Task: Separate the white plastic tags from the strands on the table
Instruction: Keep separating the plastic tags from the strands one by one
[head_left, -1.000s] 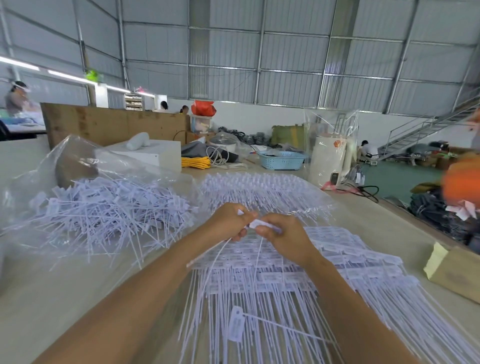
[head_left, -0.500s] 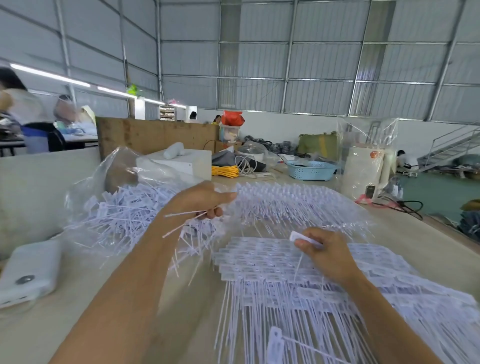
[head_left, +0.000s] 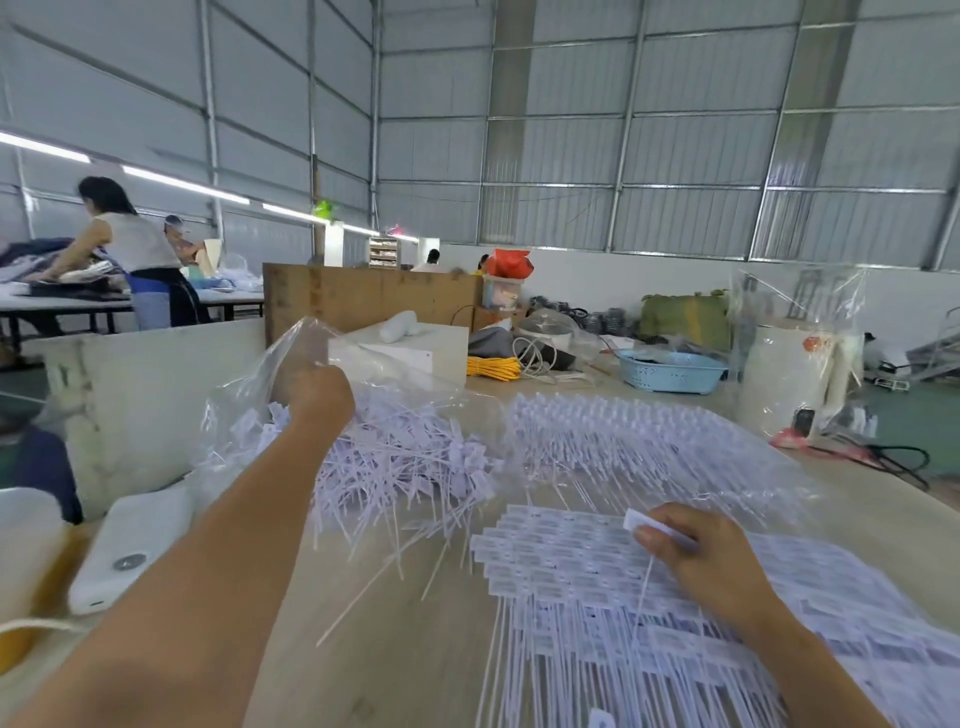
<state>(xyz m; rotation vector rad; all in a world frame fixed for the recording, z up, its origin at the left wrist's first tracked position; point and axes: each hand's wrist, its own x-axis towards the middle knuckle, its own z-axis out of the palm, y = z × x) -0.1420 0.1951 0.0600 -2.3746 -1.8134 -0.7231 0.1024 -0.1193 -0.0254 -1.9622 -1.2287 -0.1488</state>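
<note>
table (head_left: 426, 649) runs from near edge to far. loose pile of tags (head_left: 410, 462) left of centre, partly inside a plastic bag (head_left: 249, 415); left hand (head_left: 317, 389) reaches into the bag's mouth above the pile. sheets of joined tags (head_left: 571, 561) lie near right, under the right hand (head_left: 696, 551), which pinches one tag (head_left: 636, 519). another bagged batch (head_left: 649, 441) behind them. power bank (head_left: 130, 545) near left. basket (head_left: 670, 369) far right, box (head_left: 415, 353) far centre.
</note>
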